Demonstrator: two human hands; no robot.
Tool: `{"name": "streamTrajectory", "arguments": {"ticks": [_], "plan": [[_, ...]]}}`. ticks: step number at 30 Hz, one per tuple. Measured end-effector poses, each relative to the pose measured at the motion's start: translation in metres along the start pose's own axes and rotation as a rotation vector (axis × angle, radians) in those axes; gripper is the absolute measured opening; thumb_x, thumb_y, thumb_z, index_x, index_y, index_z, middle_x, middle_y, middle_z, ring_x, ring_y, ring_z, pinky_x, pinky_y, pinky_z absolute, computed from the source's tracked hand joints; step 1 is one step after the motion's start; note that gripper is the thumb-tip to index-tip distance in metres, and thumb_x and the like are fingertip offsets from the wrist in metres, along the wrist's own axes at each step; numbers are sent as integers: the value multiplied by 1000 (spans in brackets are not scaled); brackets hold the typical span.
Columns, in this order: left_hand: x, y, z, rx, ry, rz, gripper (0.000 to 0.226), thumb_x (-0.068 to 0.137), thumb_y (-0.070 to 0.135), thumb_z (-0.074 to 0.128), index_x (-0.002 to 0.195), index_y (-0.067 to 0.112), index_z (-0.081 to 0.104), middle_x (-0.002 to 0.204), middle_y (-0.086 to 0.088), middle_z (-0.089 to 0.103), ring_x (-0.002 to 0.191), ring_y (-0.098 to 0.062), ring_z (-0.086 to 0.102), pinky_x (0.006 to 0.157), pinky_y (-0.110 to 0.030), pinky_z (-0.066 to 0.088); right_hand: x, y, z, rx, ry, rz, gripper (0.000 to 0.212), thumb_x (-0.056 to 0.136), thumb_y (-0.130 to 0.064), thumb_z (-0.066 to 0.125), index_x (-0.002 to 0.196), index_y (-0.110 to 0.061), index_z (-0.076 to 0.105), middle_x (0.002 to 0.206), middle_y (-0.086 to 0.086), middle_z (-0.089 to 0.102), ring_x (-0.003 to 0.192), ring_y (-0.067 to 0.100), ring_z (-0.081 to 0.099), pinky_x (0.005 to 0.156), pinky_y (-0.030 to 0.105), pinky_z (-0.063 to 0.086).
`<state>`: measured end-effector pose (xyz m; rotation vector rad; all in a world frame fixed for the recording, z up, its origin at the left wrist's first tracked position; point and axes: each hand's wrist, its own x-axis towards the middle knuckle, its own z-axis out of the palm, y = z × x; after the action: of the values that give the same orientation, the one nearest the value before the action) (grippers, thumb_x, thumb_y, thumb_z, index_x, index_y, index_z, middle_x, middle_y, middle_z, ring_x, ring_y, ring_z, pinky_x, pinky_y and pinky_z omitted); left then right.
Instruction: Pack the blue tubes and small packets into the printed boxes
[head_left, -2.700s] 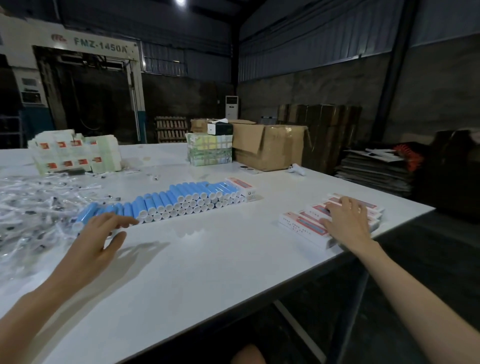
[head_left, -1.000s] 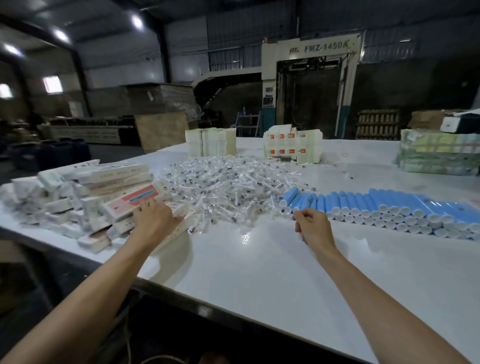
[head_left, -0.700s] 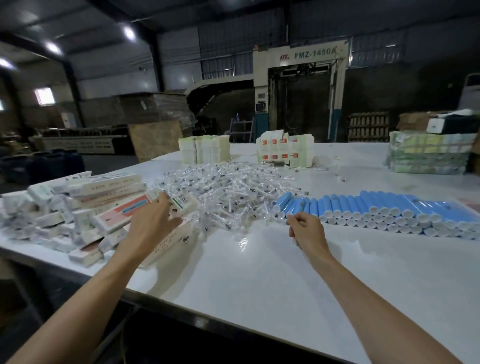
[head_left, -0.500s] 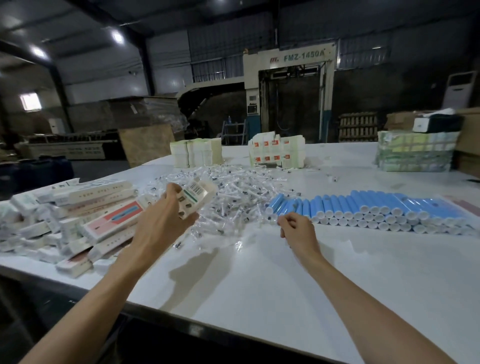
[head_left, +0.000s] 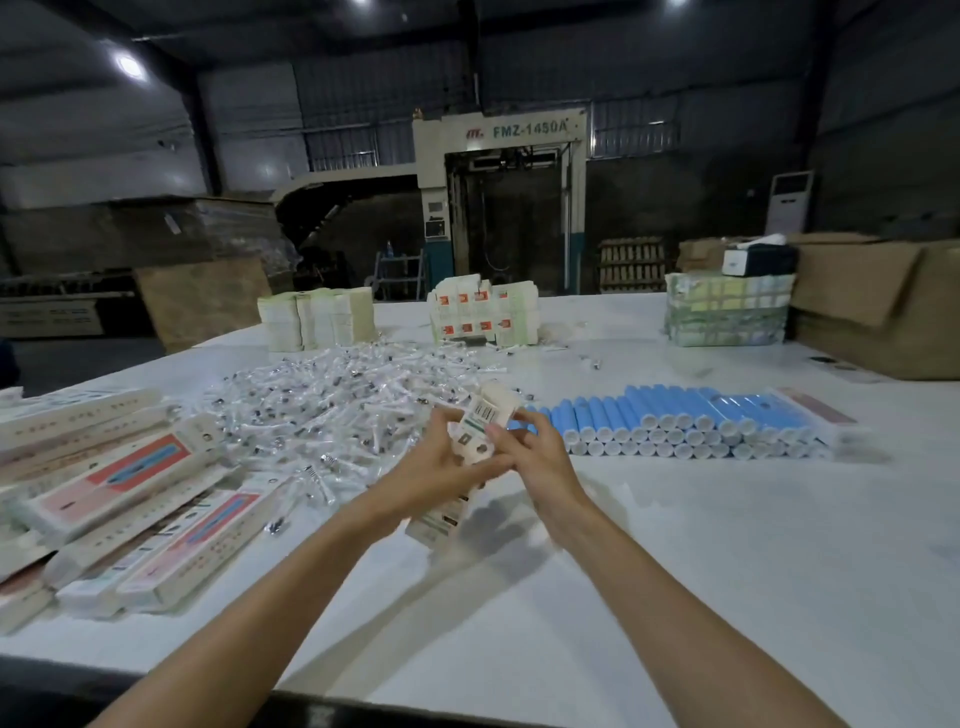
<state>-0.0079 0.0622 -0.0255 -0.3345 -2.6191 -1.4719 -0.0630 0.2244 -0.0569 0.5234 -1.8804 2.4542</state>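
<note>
Fingers (head_left: 444, 423) of the left hand (head_left: 441, 467): curled round the middle of one printed box (head_left: 485, 415), gripping it from the left side. Fingers (head_left: 522, 428) of the right hand (head_left: 537, 460): bent, pinching the same box near its upper end; whether they also hold a tube cannot be told. Printed box: long, held slanting above the surface (head_left: 519, 613), upper end away from the person, lower end blurred below the wrists. Blue tubes (head_left: 675, 418): laid side by side in a stacked row on the surface, just beyond and to the right of the hands, white caps toward the person. Small packets (head_left: 337, 410): clear, in a loose heap beyond and left of the hands. Pile of printed boxes (head_left: 119, 493): at the left edge of the surface, lying flat and overlapping. Step in hand, as judged: opening the box end for filling. Handling note: the left hand should keep the body steady without crushing the thin card, while the right frees the end flap fully before a tube goes in; the mouth is best turned toward the tube row for a short reach.
</note>
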Motion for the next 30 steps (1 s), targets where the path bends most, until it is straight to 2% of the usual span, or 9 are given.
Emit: {"name": "streamTrajectory", "arguments": {"ticks": [3,6,9,11,17,20,23,26,30], "plan": [[15,-4,-3,-220,-70,-33,33,103,49,69,133,35,63,113,3,82,101,-19,80,87,-40,63,3,-5,-6,-59,-38,-13,16,99,-27,71,112,-31,62,91,-5,80,84,12,74,71,21,57],[29,-18,-3,-271,38,-23,23,104,29,71,126,23,72,105,-3,83,95,-24,82,83,-40,63,15,-4,-14,-187,108,9,15,104,-35,63,109,-23,69,94,-1,77,86,13,70,69,21,53],[37,-37,-10,-373,203,-59,27,99,26,77,125,19,73,103,-1,84,94,-23,82,83,-44,65,42,-4,-31,-446,368,42,16,103,-24,56,104,-14,68,98,3,72,89,23,66,78,36,53],[39,-50,-16,-485,297,-81,30,95,25,81,123,20,73,104,0,84,95,-23,81,74,-38,66,62,-6,-35,-644,418,64,16,101,-19,53,106,-12,66,103,6,70,91,26,66,82,41,55],[44,-67,-26,-637,403,-122,28,96,20,80,122,14,71,103,-6,83,95,-30,81,72,-40,64,116,0,-5,-1174,180,127,28,105,-30,54,119,-5,58,121,15,63,108,35,63,75,34,45],[45,-71,-28,-659,416,-135,28,97,18,80,122,12,71,103,-8,83,94,-29,82,68,-37,64,126,16,7,-1399,95,134,26,101,-16,55,124,-4,57,127,16,64,114,35,64,74,33,41],[46,-67,-28,-704,402,-125,27,96,17,81,120,12,72,101,-8,83,92,-29,82,66,-37,66,125,23,11,-1503,119,99,22,99,-7,57,120,-3,61,125,16,66,113,34,66,73,32,42],[45,-63,-26,-717,358,-96,29,96,17,81,122,13,71,102,-8,84,93,-31,82,77,-43,68,124,19,12,-1534,107,121,22,97,-1,56,118,-3,62,125,17,65,113,34,65,73,32,42],[41,-57,-24,-704,326,-49,29,97,17,79,124,14,71,101,-4,84,85,-21,82,66,-31,64,117,12,19,-1548,37,149,29,94,-1,57,122,-4,60,128,15,64,117,33,63,75,31,42]]}}
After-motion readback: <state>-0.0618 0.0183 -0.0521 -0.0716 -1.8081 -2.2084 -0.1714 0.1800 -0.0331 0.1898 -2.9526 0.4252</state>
